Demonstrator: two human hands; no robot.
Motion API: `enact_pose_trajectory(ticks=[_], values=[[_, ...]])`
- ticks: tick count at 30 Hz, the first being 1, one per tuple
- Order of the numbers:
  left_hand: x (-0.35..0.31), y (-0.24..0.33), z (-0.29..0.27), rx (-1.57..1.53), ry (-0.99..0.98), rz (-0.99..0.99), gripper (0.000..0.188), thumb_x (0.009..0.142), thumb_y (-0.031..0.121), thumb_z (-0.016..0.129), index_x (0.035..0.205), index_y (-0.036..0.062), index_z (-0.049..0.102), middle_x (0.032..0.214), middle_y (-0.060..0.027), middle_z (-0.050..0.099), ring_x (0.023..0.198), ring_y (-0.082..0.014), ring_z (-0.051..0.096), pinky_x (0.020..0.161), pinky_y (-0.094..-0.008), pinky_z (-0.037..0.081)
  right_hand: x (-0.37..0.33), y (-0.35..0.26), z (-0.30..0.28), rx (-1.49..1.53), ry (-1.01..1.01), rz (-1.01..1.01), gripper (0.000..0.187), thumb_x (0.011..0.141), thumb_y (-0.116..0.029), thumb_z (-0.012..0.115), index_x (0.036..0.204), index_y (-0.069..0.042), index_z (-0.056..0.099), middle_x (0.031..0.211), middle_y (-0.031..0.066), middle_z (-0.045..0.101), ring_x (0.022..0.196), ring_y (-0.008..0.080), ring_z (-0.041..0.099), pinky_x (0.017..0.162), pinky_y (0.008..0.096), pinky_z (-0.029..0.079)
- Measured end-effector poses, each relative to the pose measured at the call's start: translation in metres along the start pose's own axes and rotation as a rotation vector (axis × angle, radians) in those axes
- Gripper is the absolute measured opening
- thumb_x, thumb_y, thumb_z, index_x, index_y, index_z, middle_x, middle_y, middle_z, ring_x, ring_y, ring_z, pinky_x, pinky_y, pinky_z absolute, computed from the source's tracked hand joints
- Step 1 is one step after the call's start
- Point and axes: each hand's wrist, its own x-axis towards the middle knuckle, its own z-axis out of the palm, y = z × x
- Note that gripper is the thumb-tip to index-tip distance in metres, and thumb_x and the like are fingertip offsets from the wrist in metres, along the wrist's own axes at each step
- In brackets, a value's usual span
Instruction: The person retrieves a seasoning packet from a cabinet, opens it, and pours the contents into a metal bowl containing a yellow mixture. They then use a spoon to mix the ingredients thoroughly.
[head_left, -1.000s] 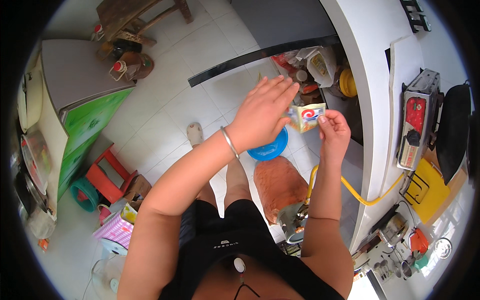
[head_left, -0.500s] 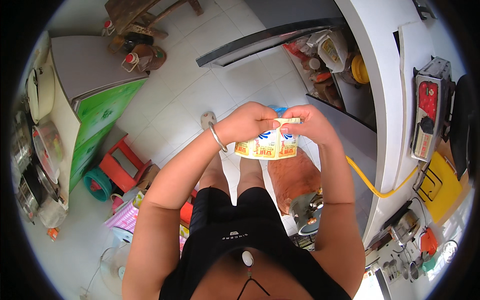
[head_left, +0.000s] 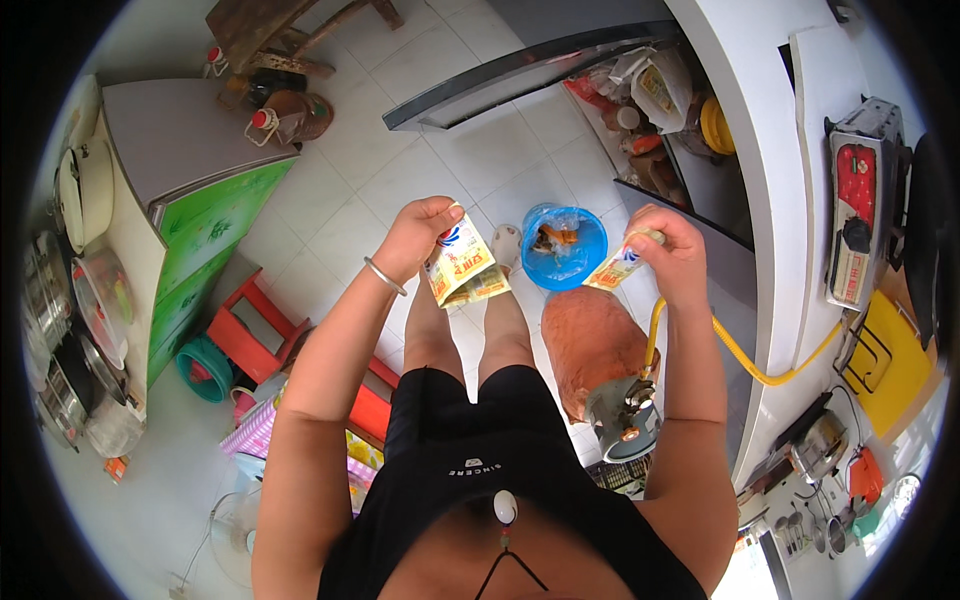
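My left hand (head_left: 426,232) pinches a folded strip of white and yellow packets (head_left: 462,262) by its upper edge, and the strip hangs above my legs. In my right hand (head_left: 672,250) is a single white and yellow packet (head_left: 614,264), gripped near its top with its lower end tilted toward a blue bin (head_left: 528,262). The bin stands on the floor between my two hands, lined with a clear plastic bag and holding some orange-brown scraps. The two hands are well apart.
Close to my right leg stands an orange-brown gas cylinder (head_left: 590,350) with a yellow hose (head_left: 762,372). A cabinet door (head_left: 530,75) hangs open ahead. On the left are a red stool (head_left: 252,335) and a teal basket (head_left: 200,368); a large bottle (head_left: 300,118) sits farther off.
My hands, together on the packets before, have moved apart, left and right. One packet is now separate in my right hand. The blue bin, mostly hidden earlier, shows between them.
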Motion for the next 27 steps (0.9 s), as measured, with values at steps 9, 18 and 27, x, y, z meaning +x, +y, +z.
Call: enact_pose_trajectory(ticks=[9,18,27], values=[[0.027,0.004,0.065,-0.373,0.315,0.022,0.019,0.093,0.018,0.052,0.084,0.0029,0.059,0.069,-0.0013,0.058,0.055,-0.0095,0.051,0.048,-0.0249,0.040,-0.008,0.081,0.058,-0.014,-0.114,0.430,0.043,0.075,-0.016,0.073,0.112,-0.003,0.057,0.069,0.0000,0.057,0.060,0.0082,0.054,0.055,0.0220,0.043],[0.060,0.000,0.099,-0.116,0.335,0.194,0.017,0.089,0.018,0.058,0.086,0.0019,0.062,0.077,-0.0047,0.061,0.067,-0.0124,0.056,0.064,-0.0266,0.046,0.000,0.115,0.050,0.569,0.185,0.395,0.038,0.081,-0.009,0.067,0.114,0.002,0.051,0.100,0.0084,0.062,0.089,0.0126,0.059,0.078,0.0253,0.048],[0.069,0.008,0.113,-0.025,0.113,0.143,0.041,0.083,0.016,0.065,0.119,-0.0002,0.052,0.116,-0.0161,0.057,0.087,-0.0184,0.062,0.078,-0.0286,0.048,0.014,0.116,0.030,0.649,0.386,0.313,0.035,0.084,-0.005,0.060,0.117,0.004,0.051,0.101,0.0108,0.062,0.091,0.0158,0.060,0.078,0.0290,0.050]])
